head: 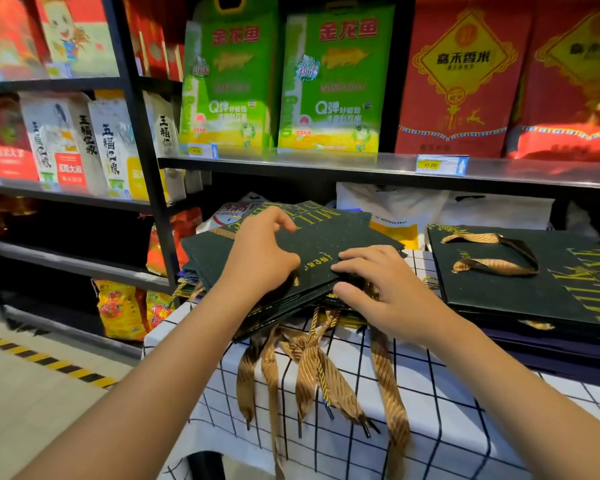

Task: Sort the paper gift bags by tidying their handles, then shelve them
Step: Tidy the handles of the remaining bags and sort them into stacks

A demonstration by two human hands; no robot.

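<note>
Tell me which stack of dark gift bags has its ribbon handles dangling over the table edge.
The left stack, under both hands; its gold ribbons hang over the edge. The right stack's handles lie on top.

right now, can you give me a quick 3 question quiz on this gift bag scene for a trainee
1. True or false: the gold ribbon handles of the stack of dark green bags under the hands are tucked in.
2. Which hand pinches the near edge of that stack between thumb and fingers? A) left hand B) right hand C) neither
3. Fill in: the second stack of bags, to the right, has its handles lying ____ it.

Key:
1. False; they hang loose over the edge of the checked tablecloth.
2. B; the left hand's fingers curl on the top bag.
3. On top of.
</note>
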